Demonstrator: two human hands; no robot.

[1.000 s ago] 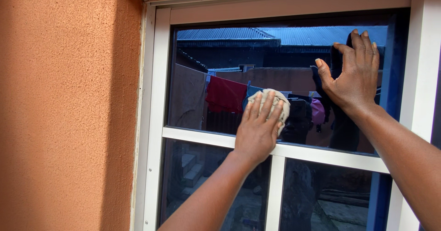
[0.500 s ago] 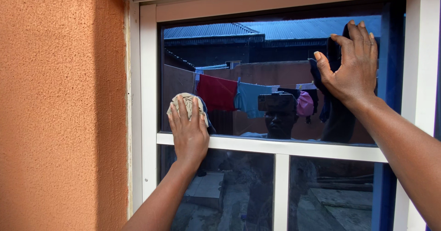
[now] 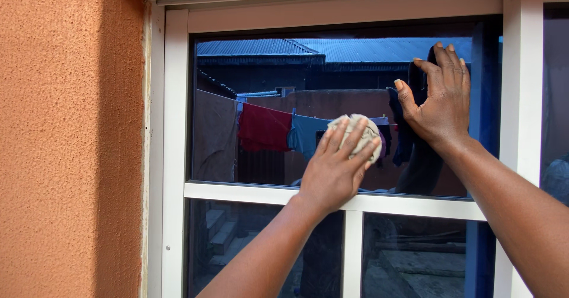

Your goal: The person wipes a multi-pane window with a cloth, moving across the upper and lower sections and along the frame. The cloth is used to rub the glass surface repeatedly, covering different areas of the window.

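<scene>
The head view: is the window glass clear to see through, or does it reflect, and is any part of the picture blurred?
Head view: the upper pane acts as a mirror, reflecting roofs, a clothesline and bright sky; the lower panes are darker. The left hand pressing the cloth, the right hand flat on the glass and the orange wall are all sharp, evenly daylit, without strong glare.

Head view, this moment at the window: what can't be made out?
- Cloth: mostly covered by the left hand, so its full shape is hidden.
- Right hand: its palm faces the upper pane, out of sight.
- Room behind the glass: masked by reflections.
- Lower panes and window frame: cut off by the bottom edge.
</scene>
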